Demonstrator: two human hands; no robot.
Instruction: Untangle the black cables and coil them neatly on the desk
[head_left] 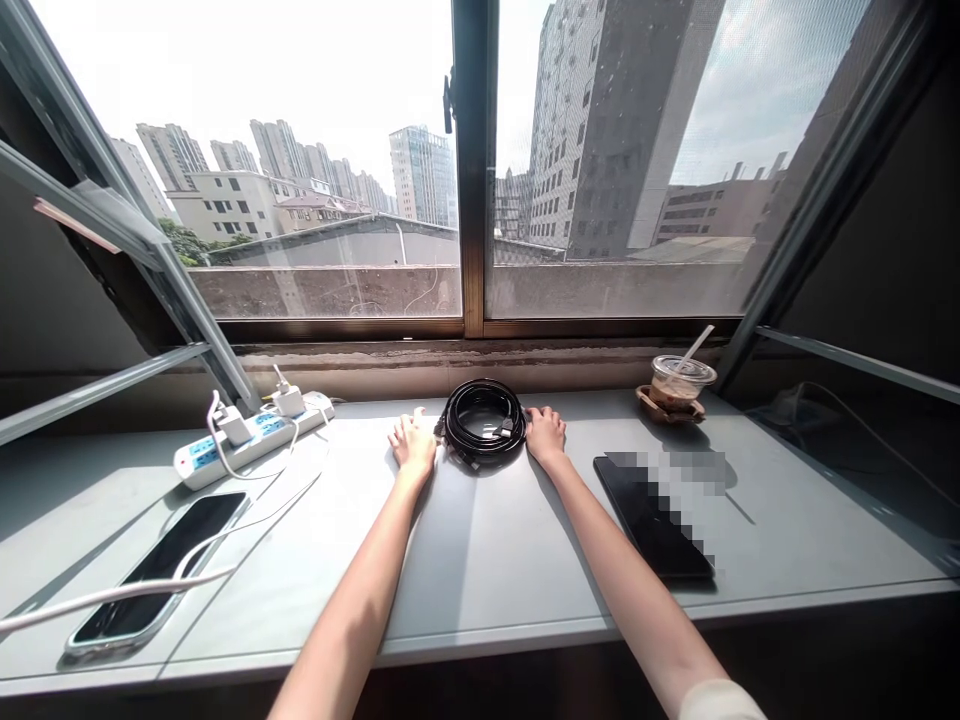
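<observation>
A coiled black cable (480,450) lies flat on the grey table, with plug ends showing at its left side and on its right inner side. My left hand (412,442) rests palm down just left of the coil, its fingers spread and holding nothing. On the coil's opposite side, my right hand (546,434) lies on the table with its fingers stretched forward. Its fingertips are close to the cable's right edge; whether they touch it I cannot tell.
A white power strip (255,440) with chargers and white cords sits at the left, above a phone (161,570). To the right are a dark, partly blurred-out tablet (649,525) and a lidded drink cup (679,378) in a cardboard holder (667,408). Windows close off the back.
</observation>
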